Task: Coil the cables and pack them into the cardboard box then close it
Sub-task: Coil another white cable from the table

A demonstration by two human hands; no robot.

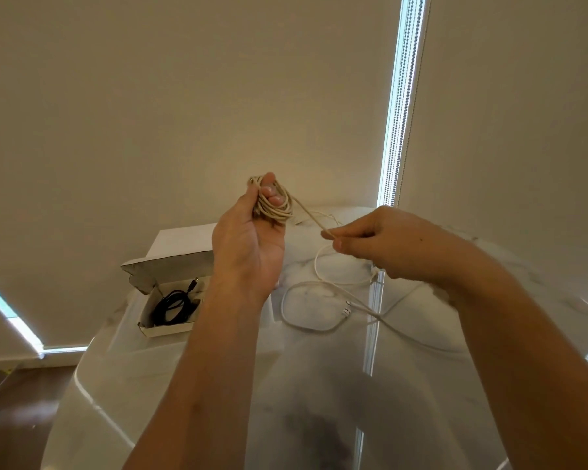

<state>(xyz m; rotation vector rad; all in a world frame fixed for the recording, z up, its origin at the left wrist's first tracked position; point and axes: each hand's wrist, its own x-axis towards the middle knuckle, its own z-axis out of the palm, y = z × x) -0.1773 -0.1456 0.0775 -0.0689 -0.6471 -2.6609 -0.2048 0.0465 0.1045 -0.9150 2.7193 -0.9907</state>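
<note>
A beige cable (275,201) is partly coiled, its loose end trailing on the table. A coiled black cable (174,307) lies inside the open cardboard box (165,329).

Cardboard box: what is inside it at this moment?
Inside the open cardboard box lies a coiled black cable, one plug end sticking up. The left forearm hides the box's right end, so anything there cannot be seen.
</note>
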